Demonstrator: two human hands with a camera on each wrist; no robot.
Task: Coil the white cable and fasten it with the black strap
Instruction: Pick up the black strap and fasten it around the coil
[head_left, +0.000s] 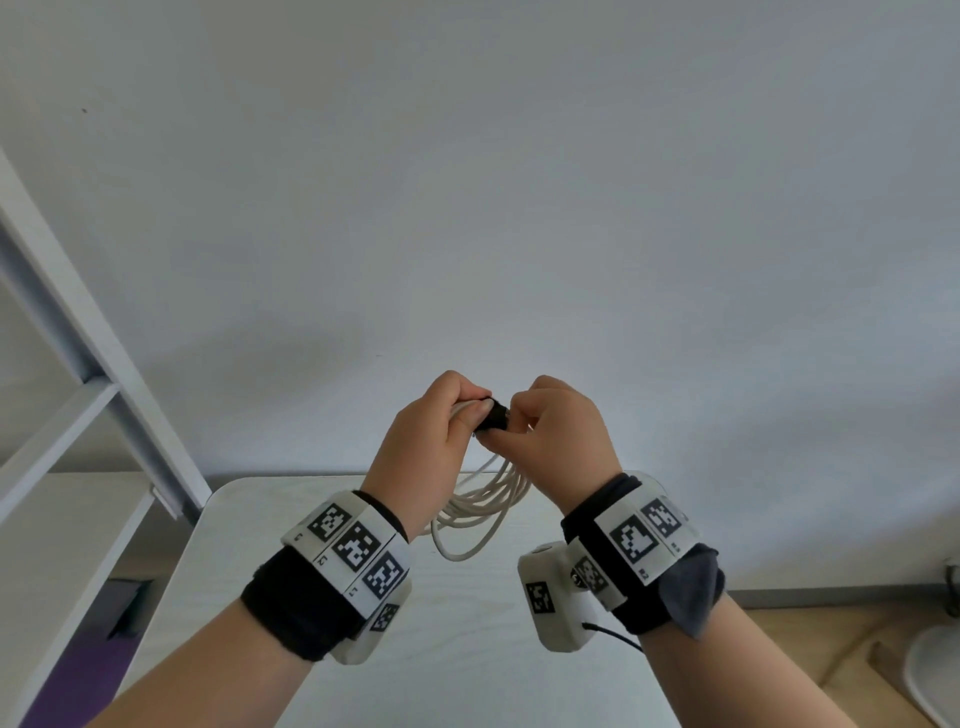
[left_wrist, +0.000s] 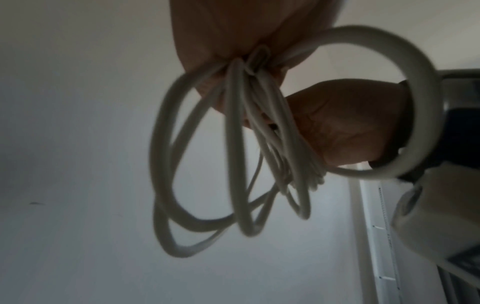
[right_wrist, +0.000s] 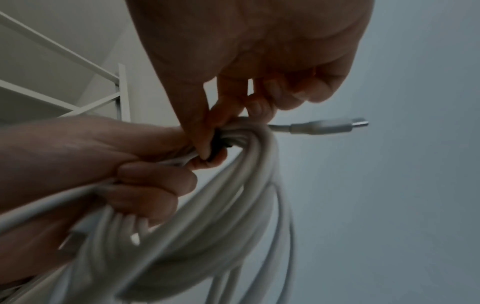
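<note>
Both hands are raised above the white table (head_left: 467, 649), holding a coiled white cable (head_left: 483, 504) whose loops hang down between the wrists. My left hand (head_left: 441, 415) grips the top of the bundle (right_wrist: 233, 185) with curled fingers. My right hand (head_left: 540, 415) pinches the black strap (head_left: 493, 414) that sits around the top of the coil, right beside the left thumb. In the right wrist view the strap (right_wrist: 221, 142) shows as a dark band under the right fingertips, and a cable plug (right_wrist: 327, 127) sticks out to the right. The loops (left_wrist: 233, 154) dangle in the left wrist view.
A white shelf frame (head_left: 78, 332) stands at the left, next to the table. A plain pale wall (head_left: 519, 182) fills the background. At the lower right are a wooden floor and part of a round white object (head_left: 935, 670).
</note>
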